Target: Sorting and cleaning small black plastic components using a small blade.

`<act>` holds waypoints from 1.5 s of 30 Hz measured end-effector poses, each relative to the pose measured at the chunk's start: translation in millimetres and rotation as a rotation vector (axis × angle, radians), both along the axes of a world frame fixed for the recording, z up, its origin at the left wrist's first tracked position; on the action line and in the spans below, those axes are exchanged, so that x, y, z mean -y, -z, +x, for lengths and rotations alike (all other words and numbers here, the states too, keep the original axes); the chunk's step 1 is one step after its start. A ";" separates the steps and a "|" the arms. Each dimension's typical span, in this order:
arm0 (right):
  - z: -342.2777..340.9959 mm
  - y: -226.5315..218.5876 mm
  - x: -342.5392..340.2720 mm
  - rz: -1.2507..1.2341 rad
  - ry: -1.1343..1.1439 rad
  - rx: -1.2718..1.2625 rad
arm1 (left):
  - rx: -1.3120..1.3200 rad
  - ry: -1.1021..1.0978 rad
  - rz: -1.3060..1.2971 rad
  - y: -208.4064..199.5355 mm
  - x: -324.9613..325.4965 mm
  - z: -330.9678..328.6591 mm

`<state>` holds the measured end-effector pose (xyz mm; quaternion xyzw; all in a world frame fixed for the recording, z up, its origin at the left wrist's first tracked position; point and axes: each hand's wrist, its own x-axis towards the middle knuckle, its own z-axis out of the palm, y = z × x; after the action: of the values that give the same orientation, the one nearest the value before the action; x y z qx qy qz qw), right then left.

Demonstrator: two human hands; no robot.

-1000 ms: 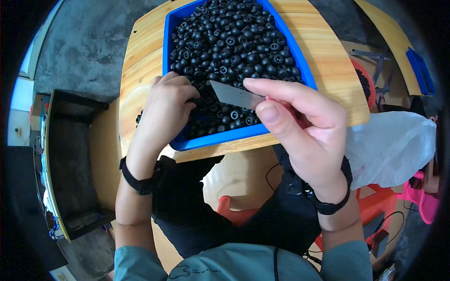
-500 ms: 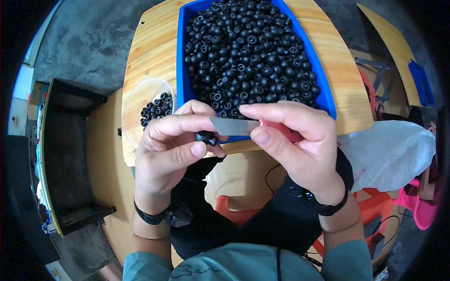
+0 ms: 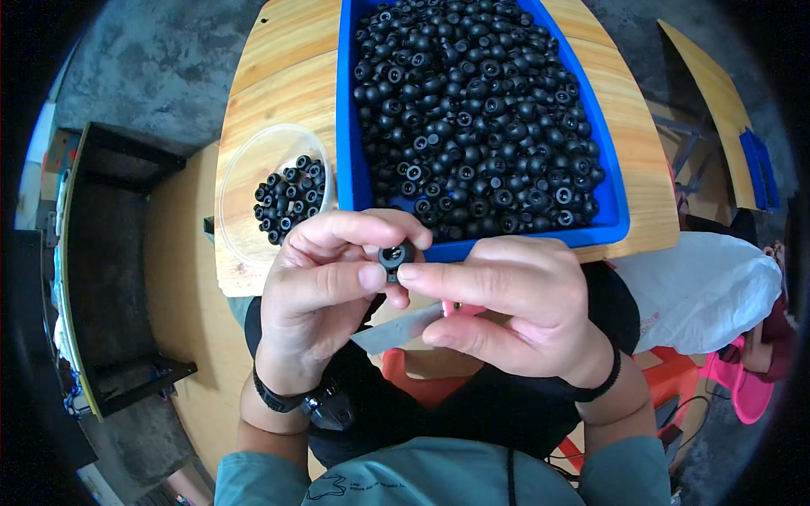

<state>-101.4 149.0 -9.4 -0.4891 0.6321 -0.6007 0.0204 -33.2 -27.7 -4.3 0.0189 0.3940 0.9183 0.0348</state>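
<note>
Pinched between the thumb and fingers of my left hand [image 3: 316, 282] is a small black round part [image 3: 394, 255], its ringed opening facing up. My right hand [image 3: 527, 308] grips a knife [image 3: 398, 327] with a pink handle. The blade points left and down, below the part and apart from it. My right index fingertip touches the part's lower right side. Beyond my hands, a blue tray [image 3: 347, 126] is heaped with many similar black parts. To its left, a clear round tub [image 3: 234, 181] holds a smaller pile of small black pieces.
Tray and tub stand on a wooden table [image 3: 283, 88], whose near edge lies by my hands. A white plastic bag [image 3: 709, 287] is at the right, with an orange stool [image 3: 671, 388] below it. A black-framed shelf [image 3: 126, 270] stands on the left.
The knife blade has dropped away from the black part, tilting down below my hands. My right index finger has come onto the part, and my left hand has turned it opening-up.
</note>
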 end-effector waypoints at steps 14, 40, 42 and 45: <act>-3.1 -4.8 -3.1 0.006 0.093 0.003 | 0.036 -0.059 -0.025 -0.3 -2.4 3.0; 3.6 -6.6 -0.2 -0.008 0.143 -0.140 | 0.018 -0.030 0.023 -5.8 -10.6 12.3; 3.7 -5.9 -0.6 -0.005 0.144 -0.134 | 0.024 -0.046 0.015 -4.7 -11.5 12.3; 3.5 -5.3 -0.6 -0.012 0.147 -0.141 | 0.021 -0.046 0.017 -5.0 -12.0 12.3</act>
<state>-97.9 149.6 -4.1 -0.4824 0.6627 -0.5684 -0.0711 -20.8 -15.7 0.7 0.0005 0.3860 0.9223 0.0174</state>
